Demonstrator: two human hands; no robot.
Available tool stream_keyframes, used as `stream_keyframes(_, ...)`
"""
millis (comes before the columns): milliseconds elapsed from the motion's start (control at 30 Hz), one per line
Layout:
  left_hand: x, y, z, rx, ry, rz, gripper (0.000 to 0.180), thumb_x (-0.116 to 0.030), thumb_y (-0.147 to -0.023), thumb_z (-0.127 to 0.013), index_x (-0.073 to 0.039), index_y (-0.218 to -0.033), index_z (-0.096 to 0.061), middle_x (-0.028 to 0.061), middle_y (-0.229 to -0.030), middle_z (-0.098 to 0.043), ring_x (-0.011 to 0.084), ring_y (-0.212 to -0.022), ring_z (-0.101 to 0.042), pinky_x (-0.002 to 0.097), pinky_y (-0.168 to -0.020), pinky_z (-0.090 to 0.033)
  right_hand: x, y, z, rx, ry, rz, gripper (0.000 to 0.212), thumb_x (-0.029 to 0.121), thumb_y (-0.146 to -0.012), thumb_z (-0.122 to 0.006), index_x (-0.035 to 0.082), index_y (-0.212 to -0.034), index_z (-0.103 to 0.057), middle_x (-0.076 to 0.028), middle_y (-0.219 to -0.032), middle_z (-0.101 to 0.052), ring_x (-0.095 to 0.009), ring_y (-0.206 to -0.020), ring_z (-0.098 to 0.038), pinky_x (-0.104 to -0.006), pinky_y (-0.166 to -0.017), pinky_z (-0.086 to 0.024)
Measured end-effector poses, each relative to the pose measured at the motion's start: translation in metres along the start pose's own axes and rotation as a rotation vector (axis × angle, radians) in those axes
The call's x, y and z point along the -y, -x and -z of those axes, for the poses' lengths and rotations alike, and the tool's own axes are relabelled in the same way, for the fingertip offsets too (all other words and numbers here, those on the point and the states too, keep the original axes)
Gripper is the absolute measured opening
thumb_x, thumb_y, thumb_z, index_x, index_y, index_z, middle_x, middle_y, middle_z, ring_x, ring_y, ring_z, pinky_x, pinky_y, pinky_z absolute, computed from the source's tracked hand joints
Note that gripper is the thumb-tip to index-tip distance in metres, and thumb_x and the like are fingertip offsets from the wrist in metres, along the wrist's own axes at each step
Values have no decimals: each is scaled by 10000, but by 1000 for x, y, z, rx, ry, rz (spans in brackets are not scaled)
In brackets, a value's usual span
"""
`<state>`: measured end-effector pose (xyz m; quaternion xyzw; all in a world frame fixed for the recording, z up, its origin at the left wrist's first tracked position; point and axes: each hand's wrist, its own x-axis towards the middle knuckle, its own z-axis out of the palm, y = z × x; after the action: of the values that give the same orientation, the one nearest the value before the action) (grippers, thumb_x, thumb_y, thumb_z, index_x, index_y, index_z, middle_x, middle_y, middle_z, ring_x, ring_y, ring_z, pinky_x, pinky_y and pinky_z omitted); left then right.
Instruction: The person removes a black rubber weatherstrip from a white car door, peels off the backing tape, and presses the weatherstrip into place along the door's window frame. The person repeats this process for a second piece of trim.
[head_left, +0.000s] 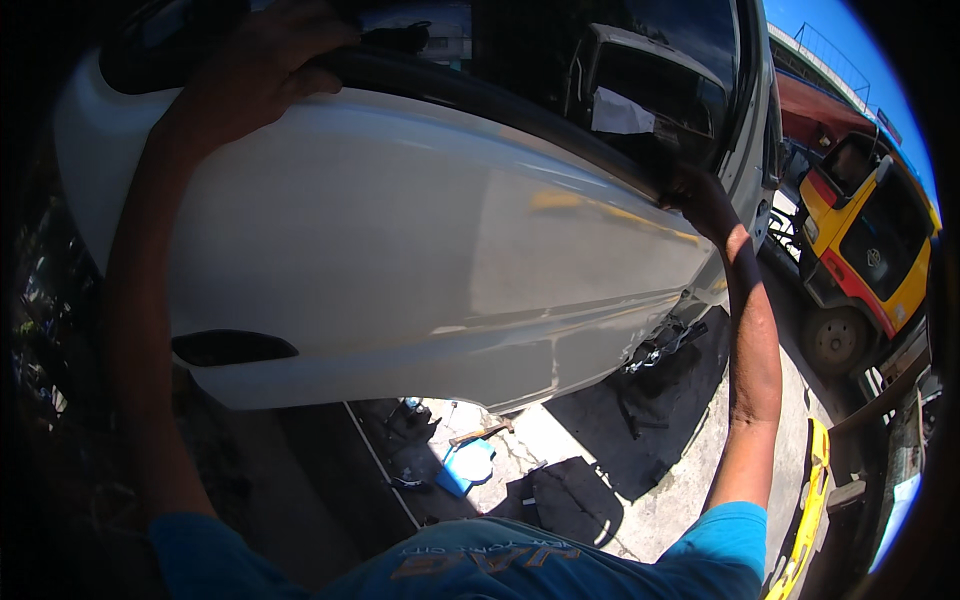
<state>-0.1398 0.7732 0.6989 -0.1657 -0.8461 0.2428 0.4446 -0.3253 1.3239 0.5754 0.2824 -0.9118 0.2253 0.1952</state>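
Note:
A pale silver vehicle door (340, 220) fills the middle of the view, with a dark window above it. Along the lower edge of the glass runs a long black window trim strip (500, 115). My left hand (255, 75) is closed round its left end, thumb below and fingers over the top, partly lost in shadow. At the far right end of the strip, my right hand (705, 208) is closed on it, the fingertips dark and partly hidden. Both arms are stretched wide across the door. A black oval handle recess (235, 348) shows low on the left of the panel.
On the ground below lie a hammer (480, 433), a blue-and-white piece (466, 467) and dark mats (575, 500). A yellow-and-red truck (875, 225) stands at the right. Closer to me is a long yellow bar (808, 505).

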Motion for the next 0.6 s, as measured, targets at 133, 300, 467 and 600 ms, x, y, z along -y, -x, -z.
stream_keyframes(133, -6, -4, 5, 16, 12, 2, 441, -206, -914, -749, -177, -1341, -641, 101, -1422, -591, 332, -1350, -525, 479, -1137, -456, 17, -5, 6, 20, 133, 97, 322, 156, -780, -857, 28, -1020, -686, -154, -963, -696, -336, -897, -688, -423, -814, -540)
stream_keyframes(300, 17, 6, 6, 163, 140, -15, 418, -185, -931, -734, -170, -1339, -643, 104, -1372, -624, 321, -1315, -550, 459, -1136, -453, 99, -40, -59, -254, -20, 509, 258, 98, -874, -780, 45, -1119, -722, -116, -1088, -703, -279, -995, -695, -377, -895, -552)
stream_keyframes(467, 19, -8, -4, 34, 121, -90, 400, -182, -942, -729, -159, -1334, -652, 98, -1349, -636, 307, -1300, -560, 442, -1124, -458, 116, -23, -43, -222, -364, 218, 283, 46, -891, -763, 53, -1173, -748, -85, -1133, -705, -203, -1053, -690, -324, -929, -531)
stream_keyframes(600, 30, -11, -13, 65, 170, -137, 396, -192, -935, -735, -134, -1321, -669, 90, -1354, -640, 298, -1305, -560, 436, -1132, -448, 107, -23, -55, -284, -358, 285, 368, 74, -905, -735, 65, -1273, -725, -78, -1082, -700, -195, -992, -677, -307, -935, -514)
